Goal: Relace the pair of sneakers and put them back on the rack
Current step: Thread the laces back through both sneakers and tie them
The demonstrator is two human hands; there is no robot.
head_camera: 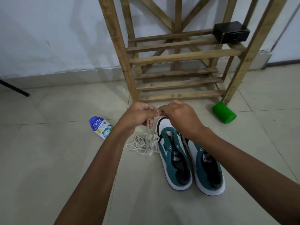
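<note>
White lace (148,127) between both hands' fingertips (158,111).

teal/white sneakers (191,161), cream laces (144,142), green cup (224,113)

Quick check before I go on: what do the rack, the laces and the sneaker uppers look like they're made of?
Rack: raw unpainted wood, with visible grain and knots. Laces: off-white woven cord, likely cotton, lying limp and tangled. Sneakers: matte teal panels that look like suede, white panels probably smooth leather or synthetic, white rubbery soles.
</note>
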